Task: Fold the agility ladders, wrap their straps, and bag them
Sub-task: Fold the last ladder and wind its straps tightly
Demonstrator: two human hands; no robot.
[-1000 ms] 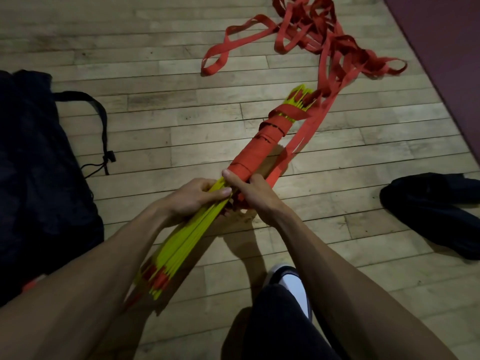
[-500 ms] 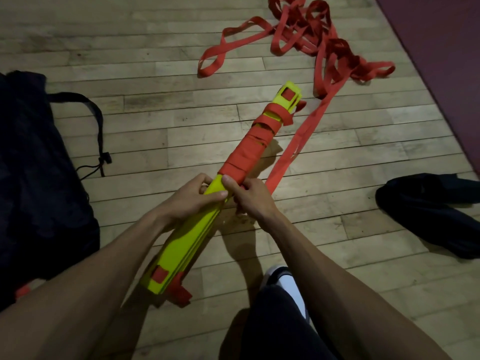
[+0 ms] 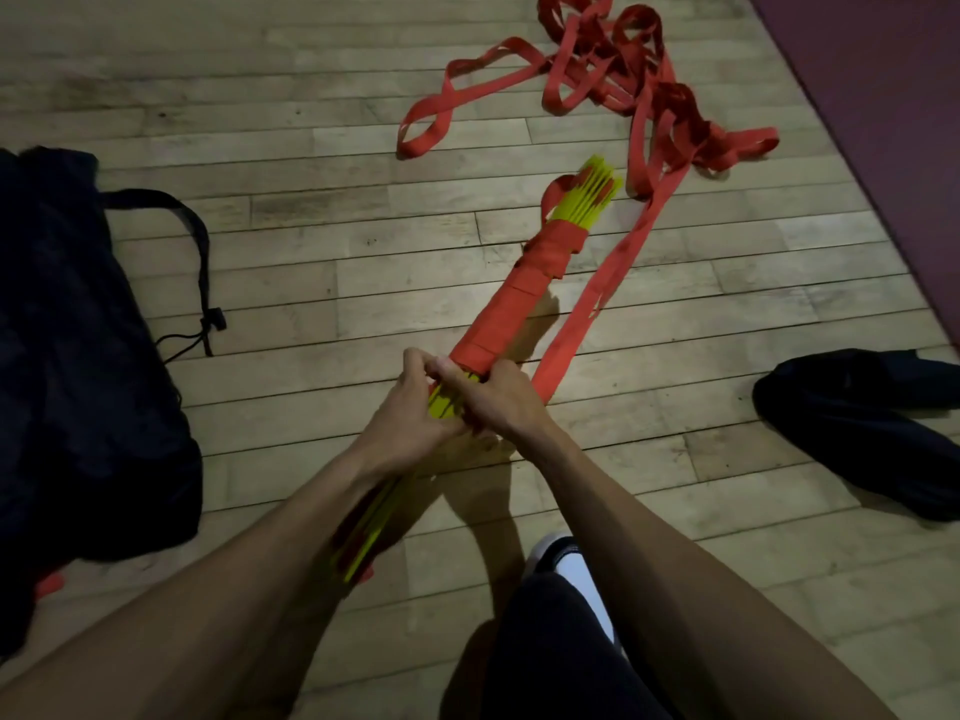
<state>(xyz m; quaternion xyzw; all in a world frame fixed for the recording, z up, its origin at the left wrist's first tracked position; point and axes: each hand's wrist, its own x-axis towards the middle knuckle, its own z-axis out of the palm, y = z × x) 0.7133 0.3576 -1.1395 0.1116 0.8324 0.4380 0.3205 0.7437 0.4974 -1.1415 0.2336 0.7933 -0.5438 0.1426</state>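
A bundle of yellow ladder rungs (image 3: pixel 589 197) points away from me over the wooden floor, its far half wound in red strap (image 3: pixel 519 298). My left hand (image 3: pixel 402 418) grips the bundle at its middle from the left. Close beside it, my right hand (image 3: pixel 493 400) holds the strap against the rungs just below the wound part. From under my right hand the loose strap (image 3: pixel 605 275) runs up to a tangled heap (image 3: pixel 623 80) at the top. The bundle's near end (image 3: pixel 363 543) shows under my left forearm.
A black drawstring bag (image 3: pixel 78 381) lies at the left with its cord (image 3: pixel 200 262) trailing on the floor. A dark cloth item (image 3: pixel 857 423) lies at the right. A maroon mat (image 3: pixel 883 122) fills the top right corner. My shoe (image 3: pixel 563 558) is below the hands.
The bundle has rolled in my hands, showing thin rung edges where the flat side faced up half a second ago. My hands have closed together at its middle, and the strap lies one turn further.
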